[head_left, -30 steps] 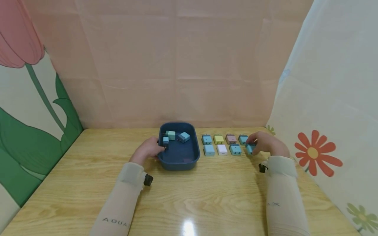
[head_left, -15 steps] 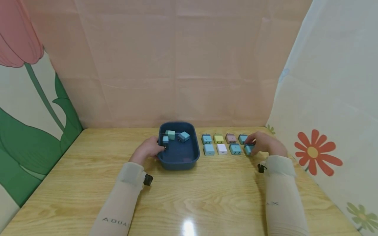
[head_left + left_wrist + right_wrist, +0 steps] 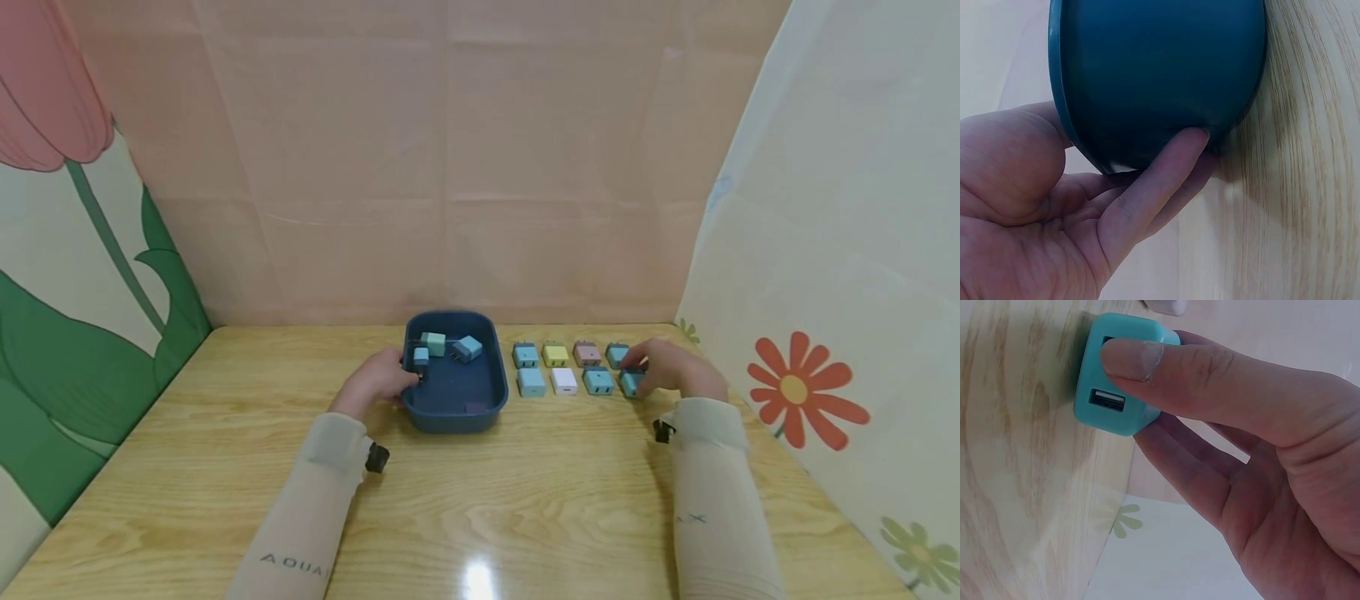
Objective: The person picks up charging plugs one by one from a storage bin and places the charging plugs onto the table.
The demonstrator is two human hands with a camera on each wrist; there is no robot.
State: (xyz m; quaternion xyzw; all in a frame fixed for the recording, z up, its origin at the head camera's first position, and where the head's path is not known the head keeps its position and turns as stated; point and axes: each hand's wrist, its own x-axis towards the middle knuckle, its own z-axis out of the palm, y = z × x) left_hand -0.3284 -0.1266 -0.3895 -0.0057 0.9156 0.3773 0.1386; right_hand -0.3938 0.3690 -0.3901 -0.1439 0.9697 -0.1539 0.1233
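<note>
My right hand (image 3: 670, 368) pinches a turquoise USB charger (image 3: 1093, 372) at the right end of the front row. In the right wrist view the thumb presses its port face, partly covering one port, with the fingers behind it, close against the wooden surface. My left hand (image 3: 377, 377) grips the left wall of a dark blue bin (image 3: 450, 424), thumb over the rim and fingers outside below. Inside the bin lie a green charger (image 3: 433, 343), a blue charger (image 3: 468, 348) with prongs showing, and a small blue-and-black one (image 3: 421, 357).
Two rows of chargers stand right of the bin. Behind are a blue (image 3: 526, 355), a yellow (image 3: 556, 355), a pink (image 3: 587, 355) and a teal one (image 3: 617, 356); in front, a light blue (image 3: 532, 383), a white (image 3: 564, 382) and another teal one (image 3: 598, 382).
The right hand has shifted slightly left with the turquoise charger, bringing it closer to the teal one beside it. The left hand and the bin stay where they were.
</note>
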